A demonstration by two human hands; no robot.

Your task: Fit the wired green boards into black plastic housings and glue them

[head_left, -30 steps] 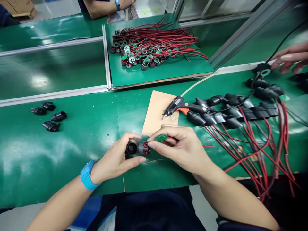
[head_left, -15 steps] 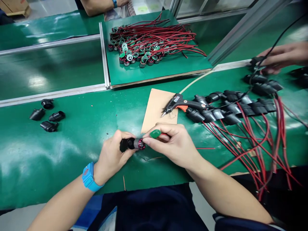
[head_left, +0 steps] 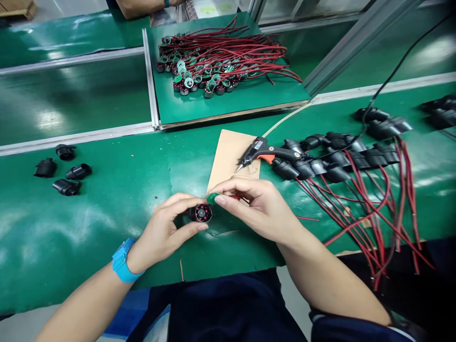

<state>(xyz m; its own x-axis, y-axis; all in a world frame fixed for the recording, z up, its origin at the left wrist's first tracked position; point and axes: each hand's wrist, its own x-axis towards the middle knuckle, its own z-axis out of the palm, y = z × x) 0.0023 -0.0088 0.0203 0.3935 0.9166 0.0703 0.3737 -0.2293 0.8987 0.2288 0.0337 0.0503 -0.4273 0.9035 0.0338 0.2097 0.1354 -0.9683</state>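
Between the thumb and fingers of my left hand [head_left: 167,225] is a black cylindrical housing, with a round motor core [head_left: 202,213] showing red parts at its open end. My right hand [head_left: 254,204] pinches a small green circuit board [head_left: 213,197] just above and right of that core; red and black wires run from the board into my palm. Behind my right hand, a glue gun [head_left: 254,151] with an orange trigger lies across a tan board [head_left: 228,154]. A blue band is on my left wrist.
Four black housings [head_left: 66,186] lie at the left. To the right is a cluster of black housings [head_left: 337,173] with red wires [head_left: 370,223] trailing toward the front edge. A raised green shelf [head_left: 228,105] carries many wired cores. Another person's forearm [head_left: 140,7] rests at the top.
The core now sits at the housing's mouth, facing up, where before it was beside it. The green board has moved left and is closer to the core. The other person's hand at right has left view.
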